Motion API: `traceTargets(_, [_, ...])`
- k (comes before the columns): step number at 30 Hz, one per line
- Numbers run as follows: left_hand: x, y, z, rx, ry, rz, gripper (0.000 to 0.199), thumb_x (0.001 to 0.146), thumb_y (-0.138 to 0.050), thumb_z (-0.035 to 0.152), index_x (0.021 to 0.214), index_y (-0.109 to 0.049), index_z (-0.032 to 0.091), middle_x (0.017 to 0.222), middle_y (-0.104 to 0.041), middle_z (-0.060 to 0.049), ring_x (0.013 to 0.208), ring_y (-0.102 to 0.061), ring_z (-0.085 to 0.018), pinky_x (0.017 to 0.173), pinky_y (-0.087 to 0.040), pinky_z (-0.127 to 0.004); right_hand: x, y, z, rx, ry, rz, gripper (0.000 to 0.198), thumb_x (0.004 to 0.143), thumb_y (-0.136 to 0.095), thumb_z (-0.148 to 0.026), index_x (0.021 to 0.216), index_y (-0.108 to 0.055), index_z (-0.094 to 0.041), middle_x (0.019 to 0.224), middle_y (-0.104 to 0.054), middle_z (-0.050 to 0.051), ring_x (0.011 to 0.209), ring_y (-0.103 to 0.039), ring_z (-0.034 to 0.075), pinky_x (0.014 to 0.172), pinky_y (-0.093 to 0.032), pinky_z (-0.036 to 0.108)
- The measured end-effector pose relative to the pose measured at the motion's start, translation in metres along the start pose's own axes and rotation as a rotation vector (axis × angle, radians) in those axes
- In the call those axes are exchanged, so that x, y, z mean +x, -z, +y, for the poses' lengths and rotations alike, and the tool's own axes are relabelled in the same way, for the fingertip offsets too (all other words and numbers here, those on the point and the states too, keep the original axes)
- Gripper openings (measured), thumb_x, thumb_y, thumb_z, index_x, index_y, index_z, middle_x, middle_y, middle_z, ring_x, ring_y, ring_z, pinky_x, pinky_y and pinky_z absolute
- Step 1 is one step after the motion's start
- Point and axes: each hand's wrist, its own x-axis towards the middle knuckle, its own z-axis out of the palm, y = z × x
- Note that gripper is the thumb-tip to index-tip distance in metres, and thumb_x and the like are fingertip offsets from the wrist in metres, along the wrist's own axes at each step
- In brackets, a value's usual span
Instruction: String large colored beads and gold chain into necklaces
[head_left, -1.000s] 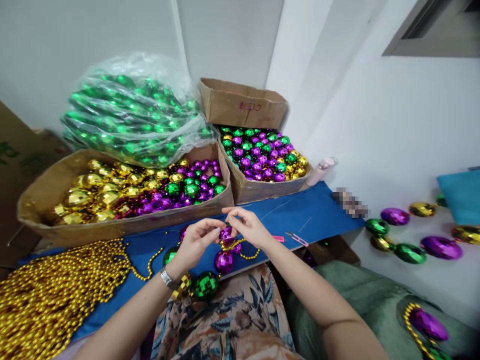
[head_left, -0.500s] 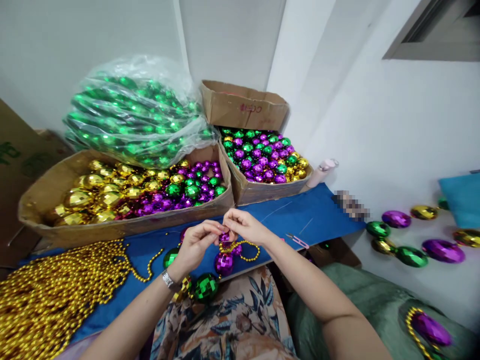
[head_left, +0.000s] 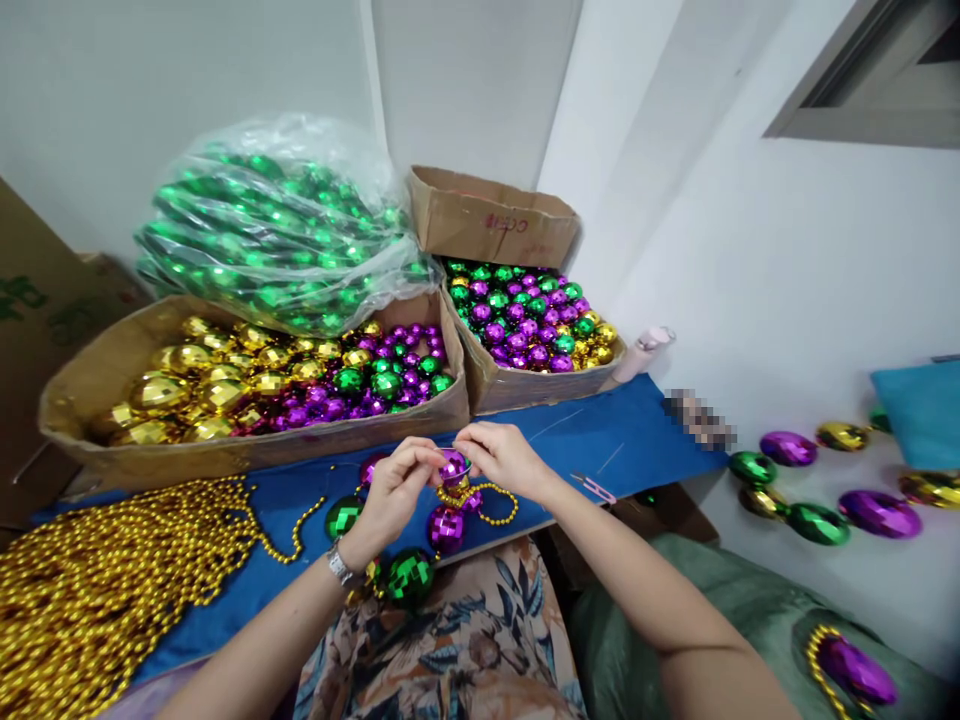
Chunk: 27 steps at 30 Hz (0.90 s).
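Both of my hands meet over the table's front edge, fingertips pinched a short gap apart. A thin, pale thread (head_left: 453, 449) seems to run between my left hand (head_left: 399, 490) and my right hand (head_left: 504, 458), by a shiny purple faceted ball (head_left: 453, 467). Beneath them lies a loop of gold beads (head_left: 501, 505), close to a larger purple ball (head_left: 445, 528). Green balls, one large green ball (head_left: 410, 576) among them, hang or lie below my left wrist. My fingers partly cover the thread's ends.
Cardboard boxes of gold, purple and green balls, a left box (head_left: 262, 440) and a right box (head_left: 540, 388), stand behind. A plastic bag (head_left: 277, 230) of green balls rests on the left one. Gold bead strands (head_left: 127, 580) cover the left side; pink thread snips (head_left: 594, 487) lie right.
My fingertips have drawn slightly apart, and more of the purple ball shows between them. My right hand has shifted a little to the right.
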Motion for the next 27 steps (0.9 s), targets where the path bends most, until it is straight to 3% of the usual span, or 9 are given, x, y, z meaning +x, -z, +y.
traceTargets(6, [0.003, -0.004, 0.010, 0.134, -0.006, 0.011, 0.018, 0.082, -0.064, 0.026, 0.098, -0.073, 0.022, 0.096, -0.059, -0.006, 0.078, -0.059, -0.016, 0.068, -0.048, -0.026, -0.001, -0.002, -0.001, 0.102, -0.077, -0.028, 0.024, 0.098, -0.043, -0.036, 0.085, -0.055, -0.019, 0.056, -0.056, -0.005, 0.052, -0.054, 0.010, 0.055, -0.038, 0.020])
traceTargets(11, [0.004, -0.001, 0.010, 0.155, -0.011, -0.013, 0.011, 0.080, -0.068, 0.028, 0.079, -0.074, 0.020, 0.086, -0.063, -0.006, 0.077, -0.057, -0.018, 0.071, -0.046, -0.028, 0.003, 0.002, -0.010, -0.013, 0.064, 0.027, 0.023, 0.097, -0.044, -0.033, 0.084, -0.056, -0.019, 0.074, -0.060, -0.001, 0.068, -0.055, 0.012, 0.064, -0.038, 0.023])
traceTargets(13, [0.003, 0.006, 0.011, 0.038, 0.045, 0.009, 0.016, 0.082, -0.065, 0.029, 0.072, -0.072, 0.019, 0.098, -0.064, -0.008, 0.090, -0.058, -0.020, 0.080, -0.046, -0.030, 0.002, 0.011, -0.009, -0.113, 0.112, 0.062, 0.021, 0.096, -0.046, -0.031, 0.084, -0.058, -0.019, 0.081, -0.059, 0.002, 0.075, -0.054, 0.013, 0.069, -0.039, 0.025])
traceTargets(16, [-0.001, 0.020, 0.015, -0.340, 0.160, 0.047, 0.018, 0.080, -0.067, 0.030, 0.068, -0.066, 0.017, 0.124, -0.060, -0.010, 0.116, -0.052, -0.027, 0.094, -0.044, -0.037, -0.005, 0.025, 0.003, -0.153, 0.063, 0.130, 0.025, 0.094, -0.050, -0.035, 0.077, -0.059, -0.019, 0.077, -0.054, 0.003, 0.076, -0.052, 0.016, 0.074, -0.039, 0.029])
traceTargets(18, [-0.003, 0.025, 0.017, -0.577, 0.210, 0.051, 0.023, 0.078, -0.069, 0.031, 0.062, -0.061, 0.016, 0.128, -0.059, -0.011, 0.124, -0.048, -0.030, 0.100, -0.041, -0.044, -0.010, 0.026, 0.013, 0.058, -0.033, 0.170, 0.031, 0.092, -0.052, -0.042, 0.073, -0.057, -0.019, 0.074, -0.052, 0.002, 0.075, -0.052, 0.016, 0.074, -0.041, 0.029])
traceTargets(23, [0.003, 0.012, 0.020, -0.844, 0.205, 0.040, 0.035, 0.074, -0.069, 0.034, 0.053, -0.047, 0.017, 0.115, -0.068, -0.010, 0.127, -0.048, -0.032, 0.106, -0.035, -0.052, -0.011, -0.009, 0.015, 1.057, -0.248, 0.348, 0.037, 0.084, -0.056, -0.057, 0.078, -0.046, -0.022, 0.099, -0.060, 0.005, 0.097, -0.059, 0.020, 0.063, -0.046, 0.024])
traceTargets(25, [0.007, 0.002, 0.019, -0.865, 0.183, 0.044, 0.034, 0.072, -0.071, 0.036, 0.054, -0.048, 0.018, 0.087, -0.070, -0.006, 0.110, -0.059, -0.028, 0.104, -0.036, -0.051, -0.008, -0.019, 0.010, 1.260, -0.297, 0.388, 0.034, 0.084, -0.056, -0.054, 0.079, -0.043, -0.023, 0.090, -0.060, 0.002, 0.093, -0.059, 0.018, 0.058, -0.044, 0.022])
traceTargets(27, [0.010, -0.005, 0.019, -0.853, 0.162, 0.052, 0.032, 0.073, -0.071, 0.037, 0.057, -0.050, 0.019, 0.061, -0.058, 0.000, 0.080, -0.063, -0.020, 0.096, -0.043, -0.047, -0.003, -0.022, 0.007, 1.368, -0.316, 0.403, 0.031, 0.084, -0.058, -0.050, 0.079, -0.041, -0.024, 0.069, -0.050, -0.003, 0.073, -0.057, 0.014, 0.054, -0.042, 0.021])
